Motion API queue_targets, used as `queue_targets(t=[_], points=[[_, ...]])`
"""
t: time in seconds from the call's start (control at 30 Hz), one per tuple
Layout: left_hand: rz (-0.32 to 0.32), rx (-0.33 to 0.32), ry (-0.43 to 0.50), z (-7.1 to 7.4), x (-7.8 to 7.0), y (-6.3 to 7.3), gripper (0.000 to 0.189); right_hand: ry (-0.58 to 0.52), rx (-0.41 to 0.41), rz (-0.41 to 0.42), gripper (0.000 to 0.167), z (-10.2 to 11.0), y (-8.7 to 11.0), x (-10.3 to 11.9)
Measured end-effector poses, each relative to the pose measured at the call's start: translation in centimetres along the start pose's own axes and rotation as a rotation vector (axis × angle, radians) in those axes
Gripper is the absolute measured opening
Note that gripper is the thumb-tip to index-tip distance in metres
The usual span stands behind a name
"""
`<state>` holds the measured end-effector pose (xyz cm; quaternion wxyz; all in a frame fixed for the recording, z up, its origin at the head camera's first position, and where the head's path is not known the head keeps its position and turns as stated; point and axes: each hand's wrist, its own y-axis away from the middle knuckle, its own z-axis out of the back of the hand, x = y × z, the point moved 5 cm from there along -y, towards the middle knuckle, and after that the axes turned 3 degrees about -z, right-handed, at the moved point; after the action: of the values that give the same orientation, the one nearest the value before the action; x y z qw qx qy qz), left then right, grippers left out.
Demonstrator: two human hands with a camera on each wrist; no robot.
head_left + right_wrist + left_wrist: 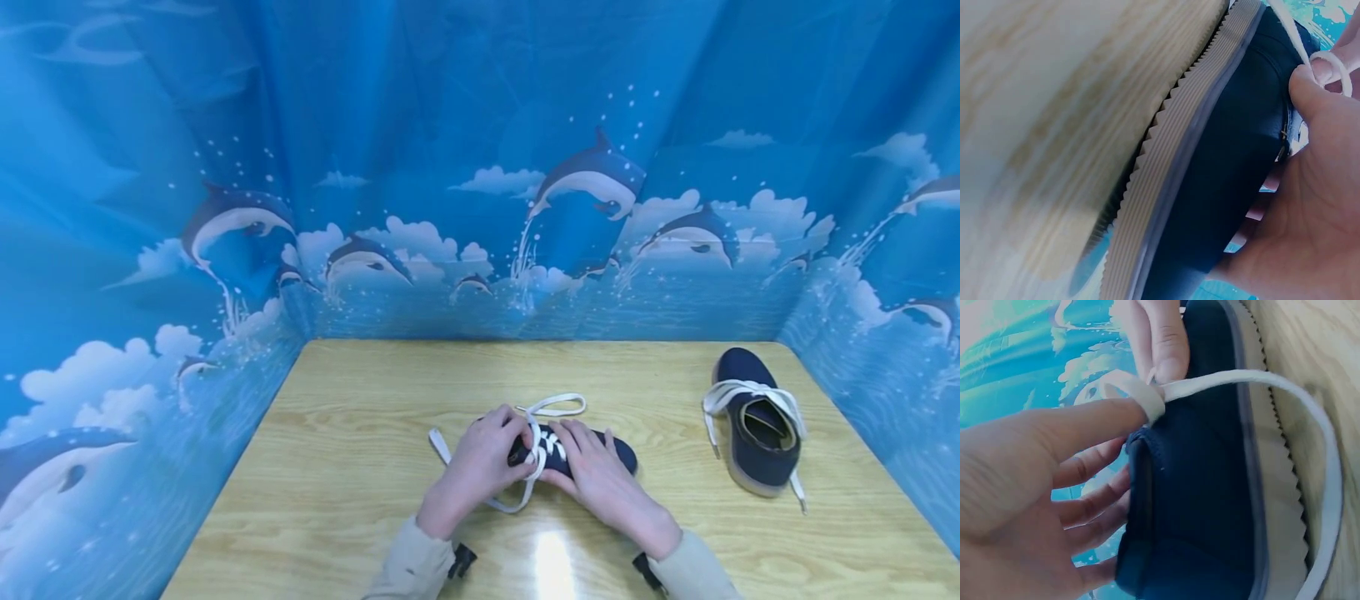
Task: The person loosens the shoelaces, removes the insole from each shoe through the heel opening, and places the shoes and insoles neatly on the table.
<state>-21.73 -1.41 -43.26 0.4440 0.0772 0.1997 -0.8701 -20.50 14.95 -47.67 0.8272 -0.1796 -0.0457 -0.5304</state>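
A dark navy lace-up shoe (619,451) with a ridged pale sole (1166,134) lies on the table, toe to the right. My left hand (486,451) is at its ankle opening, the thumb under a white shoelace (1207,381) that loops across its tip; in the head view thumb and fingers pinch the lace. My right hand (600,475) grips the shoe over its front, fingers across the far side and thumb on the near side by the lacing. The thumb tip (1305,84) touches the lace. The shoe hides some fingertips.
A matching navy shoe (757,442) with its white lace tied in a bow stands at the table's right. Loose lace ends (558,406) lie around the held shoe on the wooden table (360,400). A blue dolphin-print curtain (450,167) encloses the back and sides.
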Motion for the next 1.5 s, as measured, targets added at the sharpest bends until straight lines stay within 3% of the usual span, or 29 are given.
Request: queue_targets(t=[0.2,0.33,0.43,0.53,0.63,0.73,0.87,0.97,1.3,1.4,1.5], points=[[0.017,-0.065,0.030,1.2,0.3,0.0,0.012,-0.010,0.009,-0.008,0.077,0.0,0.0,0.0],[0.048,-0.219,0.124,3.1,0.8,-0.1,0.008,-0.018,0.027,-0.024,0.078,-0.1,0.1,0.0],[0.034,-0.362,0.223,4.7,0.9,0.0,0.007,-0.018,0.026,-0.027,0.079,-0.1,0.1,-0.1],[0.005,-0.436,0.312,5.5,1.0,0.0,0.010,-0.012,0.011,-0.020,0.078,0.0,0.0,0.0],[0.005,-0.404,0.400,5.5,1.0,-0.1,0.014,-0.006,0.000,-0.013,0.076,0.1,0.0,0.1],[0.070,-0.297,0.411,5.0,1.3,-0.1,0.016,-0.009,0.001,-0.010,0.075,0.1,-0.1,0.1],[0.169,-0.121,0.262,3.8,1.7,0.0,0.019,-0.009,0.010,-0.011,0.074,0.1,-0.1,0.1],[0.166,-0.057,0.173,3.1,1.8,-0.1,0.027,-0.008,0.013,-0.013,0.073,0.0,-0.2,0.0],[0.017,0.036,0.078,1.5,1.1,-0.2,0.017,-0.011,0.020,-0.013,0.073,-0.1,-0.2,0.1],[0.016,0.001,0.045,1.3,0.8,-0.2,0.013,-0.010,0.013,-0.008,0.072,0.0,-0.1,0.1],[0.033,-0.089,0.068,1.8,0.5,-0.3,0.008,-0.009,0.017,-0.007,0.072,0.0,-0.1,0.2]])
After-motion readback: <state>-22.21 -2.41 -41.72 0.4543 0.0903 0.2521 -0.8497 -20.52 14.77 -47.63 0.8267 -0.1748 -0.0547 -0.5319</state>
